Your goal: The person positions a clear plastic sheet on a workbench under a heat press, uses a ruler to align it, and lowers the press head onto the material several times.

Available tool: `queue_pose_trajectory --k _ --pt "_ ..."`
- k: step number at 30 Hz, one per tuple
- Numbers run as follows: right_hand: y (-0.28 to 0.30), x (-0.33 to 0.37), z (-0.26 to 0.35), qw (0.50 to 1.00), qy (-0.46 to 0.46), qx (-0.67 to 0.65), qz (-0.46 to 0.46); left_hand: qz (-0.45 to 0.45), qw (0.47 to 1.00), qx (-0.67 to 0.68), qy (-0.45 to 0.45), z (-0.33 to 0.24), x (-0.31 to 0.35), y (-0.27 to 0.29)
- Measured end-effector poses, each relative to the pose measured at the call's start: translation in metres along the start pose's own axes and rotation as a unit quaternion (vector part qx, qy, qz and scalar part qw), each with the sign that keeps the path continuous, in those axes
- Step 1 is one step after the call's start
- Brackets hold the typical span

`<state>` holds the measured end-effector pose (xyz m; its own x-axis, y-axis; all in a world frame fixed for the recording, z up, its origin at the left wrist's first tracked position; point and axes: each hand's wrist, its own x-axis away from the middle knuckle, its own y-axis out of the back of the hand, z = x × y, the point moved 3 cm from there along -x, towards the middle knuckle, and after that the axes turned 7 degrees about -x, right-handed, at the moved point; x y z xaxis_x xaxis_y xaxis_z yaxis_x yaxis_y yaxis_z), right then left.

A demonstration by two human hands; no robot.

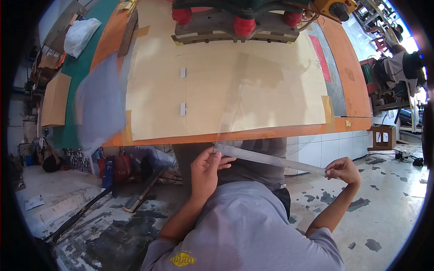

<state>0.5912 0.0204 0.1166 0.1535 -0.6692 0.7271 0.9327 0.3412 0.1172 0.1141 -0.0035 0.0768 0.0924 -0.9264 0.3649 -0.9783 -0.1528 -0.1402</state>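
A clear plastic sheet [271, 160] is held in front of me by its near edge, which shows as a pale strip slanting down to the right. My left hand [205, 172] pinches the strip's left end between thumb and forefinger, the other fingers loosely apart. At the right end, my right hand [344, 171] grips the corner with its fingertips. Beyond the strip, the see-through part of the sheet reaches over the front edge of the table; its far outline is faint. Two small white tabs [183, 109] sit on the cream board [158, 95] farther left.
A green machine head with red knobs [244, 25] overhangs the board's far side. Translucent bluish sheets [101, 104] lie at the table's left, near a cardboard box [56, 100] and white plastic bag [81, 37]. An orange border [357, 77] frames the board. Another person [400, 67] is at far right.
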Motion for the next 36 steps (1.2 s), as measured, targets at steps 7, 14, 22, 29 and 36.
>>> queue_pose_trajectory --k 7,14,22,29,36 --pt "0.003 -0.002 -0.006 1.000 0.005 -0.012 -0.002 0.007 1.000 -0.006 0.007 0.000 0.001 0.001" --pt "0.002 -0.003 -0.005 1.000 0.016 0.004 -0.004 0.009 1.000 -0.004 0.001 0.003 0.002 0.002" --pt "0.012 0.002 -0.007 0.997 0.053 0.046 -0.030 0.008 1.000 -0.007 -0.004 0.001 0.002 -0.002" --pt "0.114 0.037 -0.053 0.912 0.268 -0.060 -0.306 0.026 0.999 -0.012 -0.044 0.005 -0.002 -0.001" --pt "0.123 -0.043 0.049 0.789 0.329 0.001 -0.519 0.050 0.998 -0.005 -0.037 0.000 -0.007 -0.019"
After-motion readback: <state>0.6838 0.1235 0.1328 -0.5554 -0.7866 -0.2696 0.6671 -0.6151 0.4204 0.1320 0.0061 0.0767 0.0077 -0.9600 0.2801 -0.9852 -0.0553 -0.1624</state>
